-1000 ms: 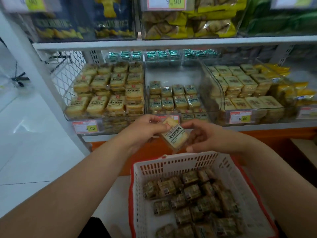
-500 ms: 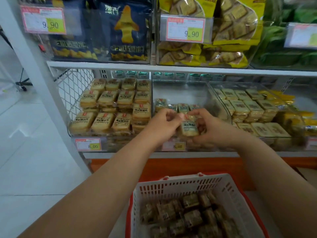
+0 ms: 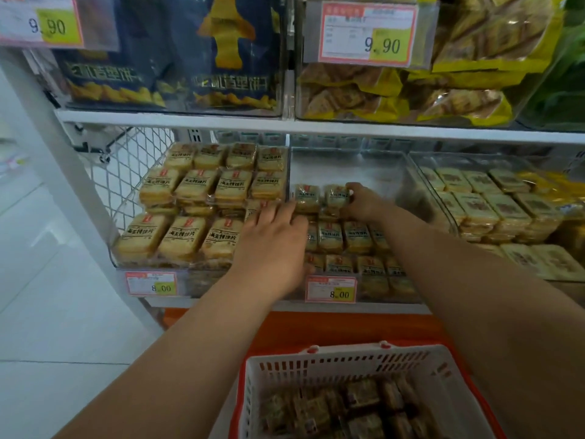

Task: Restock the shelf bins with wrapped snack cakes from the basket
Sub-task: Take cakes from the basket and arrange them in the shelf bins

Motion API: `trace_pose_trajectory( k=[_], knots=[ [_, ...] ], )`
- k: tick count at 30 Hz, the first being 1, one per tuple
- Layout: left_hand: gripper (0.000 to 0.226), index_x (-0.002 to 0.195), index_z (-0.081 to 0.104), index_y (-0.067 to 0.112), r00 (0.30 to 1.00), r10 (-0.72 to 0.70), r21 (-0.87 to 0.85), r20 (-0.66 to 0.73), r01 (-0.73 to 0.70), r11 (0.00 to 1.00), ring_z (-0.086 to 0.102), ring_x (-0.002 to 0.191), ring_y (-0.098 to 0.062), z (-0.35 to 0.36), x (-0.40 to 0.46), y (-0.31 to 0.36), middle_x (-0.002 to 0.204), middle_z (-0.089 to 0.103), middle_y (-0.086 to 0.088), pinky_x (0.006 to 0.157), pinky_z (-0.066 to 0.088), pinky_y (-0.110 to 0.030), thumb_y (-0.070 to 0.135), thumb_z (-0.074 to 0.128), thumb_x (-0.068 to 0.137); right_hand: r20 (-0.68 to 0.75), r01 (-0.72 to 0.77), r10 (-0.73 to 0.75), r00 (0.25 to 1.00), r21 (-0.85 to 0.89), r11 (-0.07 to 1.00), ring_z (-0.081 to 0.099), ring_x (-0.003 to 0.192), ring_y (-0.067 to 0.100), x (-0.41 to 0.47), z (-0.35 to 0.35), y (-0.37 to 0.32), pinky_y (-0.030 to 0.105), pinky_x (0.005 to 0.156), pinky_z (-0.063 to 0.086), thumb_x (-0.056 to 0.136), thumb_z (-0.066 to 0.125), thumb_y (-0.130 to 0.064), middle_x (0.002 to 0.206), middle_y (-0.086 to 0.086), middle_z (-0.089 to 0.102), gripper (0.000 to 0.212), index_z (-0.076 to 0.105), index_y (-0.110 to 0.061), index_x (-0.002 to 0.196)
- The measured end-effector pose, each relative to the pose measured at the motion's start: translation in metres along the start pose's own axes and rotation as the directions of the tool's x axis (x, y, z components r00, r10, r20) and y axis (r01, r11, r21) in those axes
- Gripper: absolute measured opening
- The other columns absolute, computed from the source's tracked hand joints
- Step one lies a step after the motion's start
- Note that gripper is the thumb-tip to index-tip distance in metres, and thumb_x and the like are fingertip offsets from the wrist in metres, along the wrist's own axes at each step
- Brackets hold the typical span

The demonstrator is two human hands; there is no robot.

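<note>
**Kid:** In the head view, what are the hands doing?

**Helper:** Both arms reach out over the basket (image 3: 348, 364) and into the middle bin (image 3: 373, 172) on the shelf (image 3: 221, 117). The right hand (image 3: 361, 202) is far in, at the back row. Its fingers curl round a wrapped snack cake (image 3: 337, 196) and set it beside another cake (image 3: 306, 198) already standing there. The left hand (image 3: 272, 239) lies flat with straight fingers, low at the front left of the same bin. It looks like it rests on the cakes there, holding nothing.

**Kid:** So the hands are apart?

**Helper:** Yes, apart. One pinches a cake, one is spread out.

**Kid:** Where are the other cakes?

**Helper:** Lots sit in the basket, low down, just in front of the person. More fill the front rows of the middle bin. The back of that bin is bare.

**Kid:** Is a cake hard to hold?

**Helper:** I think not. It looks small and light. The wrapper is shiny, so it may slip. The cake inside is likely soft, so a hard squeeze could squash it. Best to hold it by the two side edges, gently.

**Kid:** What else is there?

**Helper:** The left bin (image 3: 133, 248) is full of bigger yellow packs, and a price tag (image 3: 330, 289) says 8.00.
</note>
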State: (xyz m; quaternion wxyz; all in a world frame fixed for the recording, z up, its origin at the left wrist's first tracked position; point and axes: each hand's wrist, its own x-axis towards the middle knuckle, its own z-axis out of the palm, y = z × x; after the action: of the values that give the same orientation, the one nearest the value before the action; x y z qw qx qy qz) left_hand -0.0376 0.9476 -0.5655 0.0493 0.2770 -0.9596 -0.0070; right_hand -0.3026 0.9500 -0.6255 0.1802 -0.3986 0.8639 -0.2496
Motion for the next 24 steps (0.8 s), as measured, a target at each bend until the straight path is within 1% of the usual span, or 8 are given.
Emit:
trace_pose_trajectory(
  k=[3, 5, 11, 14, 16, 18, 21, 24],
  knots=[
    [0.071, 0.143, 0.038, 0.022, 1.0, -0.009, 0.012, -0.017, 0.009, 1.0, 0.012, 0.148, -0.025, 0.0, 0.001, 0.0, 0.162, 0.014, -0.001, 0.119, 0.016, -0.045, 0.051, 0.067, 0.085, -0.008, 0.032, -0.032, 0.999, 0.005, 0.999, 0.058, 0.11, 0.028, 0.007, 0.003, 0.001, 0.033, 0.082, 0.049, 0.081, 0.073, -0.011, 0.133, 0.017, 0.054, 0.08, 0.029, -0.013, 0.147],
    [0.07, 0.143, 0.039, 0.022, 1.0, -0.012, 0.019, -0.017, 0.012, 1.0, 0.013, 0.147, -0.026, 0.0, 0.002, 0.002, 0.162, 0.014, -0.001, 0.118, 0.017, -0.045, 0.05, 0.067, 0.085, -0.006, 0.038, -0.038, 0.999, 0.008, 0.999, 0.06, 0.104, 0.027, 0.003, 0.003, 0.004, 0.034, 0.079, 0.049, 0.081, 0.075, -0.012, 0.131, 0.016, 0.055, 0.078, 0.03, -0.015, 0.145],
    [0.069, 0.143, 0.04, 0.024, 0.999, -0.033, -0.013, 0.008, 0.033, 0.999, 0.008, 0.149, -0.027, -0.006, -0.001, 0.01, 0.162, 0.012, -0.003, 0.119, 0.013, -0.047, 0.055, 0.064, 0.086, 0.036, 0.094, -0.091, 0.995, -0.083, 0.992, 0.055, 0.12, 0.029, -0.011, -0.002, 0.001, 0.038, 0.098, 0.045, 0.086, 0.071, -0.017, 0.141, 0.013, 0.051, 0.073, 0.034, -0.021, 0.149],
    [0.064, 0.141, 0.043, 0.024, 0.999, -0.026, -0.034, -0.042, 0.024, 0.999, 0.001, 0.15, -0.028, -0.008, -0.007, 0.016, 0.163, 0.009, -0.005, 0.121, 0.004, -0.046, 0.058, 0.059, 0.088, 0.041, 0.108, -0.105, 0.994, -0.088, 0.99, 0.051, 0.126, 0.029, -0.017, -0.001, -0.003, 0.041, 0.105, 0.042, 0.088, 0.069, -0.019, 0.144, 0.012, 0.049, 0.07, 0.036, -0.023, 0.149],
    [0.062, 0.141, 0.044, 0.023, 0.997, -0.016, -0.049, -0.073, 0.012, 0.999, 0.003, 0.151, -0.027, -0.008, -0.009, 0.019, 0.163, 0.012, -0.005, 0.121, 0.002, -0.044, 0.059, 0.054, 0.091, 0.028, 0.111, -0.108, 0.994, -0.133, 0.985, 0.05, 0.128, 0.029, -0.017, 0.001, -0.002, 0.04, 0.106, 0.042, 0.091, 0.066, -0.018, 0.146, 0.011, 0.048, 0.065, 0.037, -0.026, 0.149],
    [0.061, 0.142, 0.043, 0.022, 0.998, -0.013, -0.053, -0.069, 0.01, 0.999, 0.005, 0.151, -0.025, -0.007, -0.008, 0.02, 0.163, 0.016, -0.004, 0.122, 0.003, -0.042, 0.058, 0.05, 0.093, -0.008, 0.125, -0.13, 0.992, -0.205, 0.971, 0.052, 0.124, 0.029, -0.016, 0.004, -0.002, 0.034, 0.1, 0.044, 0.095, 0.057, -0.013, 0.144, 0.012, 0.049, 0.057, 0.041, -0.031, 0.147],
    [0.062, 0.145, 0.041, 0.021, 0.999, -0.031, -0.063, -0.034, 0.029, 0.998, 0.006, 0.151, -0.026, -0.006, -0.004, 0.021, 0.163, 0.017, -0.005, 0.122, 0.004, -0.042, 0.057, 0.048, 0.095, -0.015, 0.14, -0.148, 0.989, -0.238, 0.961, 0.058, 0.111, 0.028, -0.011, 0.009, -0.008, 0.027, 0.08, 0.045, 0.097, 0.046, -0.002, 0.137, 0.014, 0.052, 0.058, 0.043, -0.032, 0.146],
    [0.062, 0.144, 0.04, 0.021, 0.999, -0.028, -0.069, -0.017, 0.027, 0.997, 0.006, 0.151, -0.026, -0.004, 0.001, 0.022, 0.162, 0.018, -0.006, 0.122, 0.006, -0.042, 0.057, 0.049, 0.095, -0.029, 0.119, -0.131, 0.991, -0.264, 0.957, 0.06, 0.105, 0.027, -0.007, 0.013, -0.01, 0.028, 0.075, 0.045, 0.098, 0.043, -0.001, 0.135, 0.015, 0.054, 0.058, 0.039, -0.031, 0.148]
  ],
)
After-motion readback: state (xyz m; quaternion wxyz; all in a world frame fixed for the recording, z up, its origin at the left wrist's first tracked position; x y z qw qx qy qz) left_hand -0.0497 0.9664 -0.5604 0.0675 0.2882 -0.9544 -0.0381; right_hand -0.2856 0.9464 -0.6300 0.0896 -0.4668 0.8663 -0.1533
